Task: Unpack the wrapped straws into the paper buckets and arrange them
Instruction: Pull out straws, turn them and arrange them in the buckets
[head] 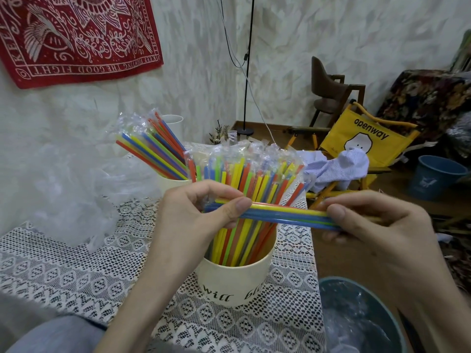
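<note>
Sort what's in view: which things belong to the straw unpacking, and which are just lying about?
Job: left hand and right hand holding a straw bundle; near paper bucket of wrapped straws; far paper bucket.

Lying about: yellow folding chair, blue bin, wall hanging.

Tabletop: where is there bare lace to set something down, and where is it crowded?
Bare lace cloth lies at the near left, between the plastic heap and the near bucket, and in front of that bucket. Crowded: the middle and back, with the far bucket and both hands, left hand and right hand, holding a straw bundle.
</note>
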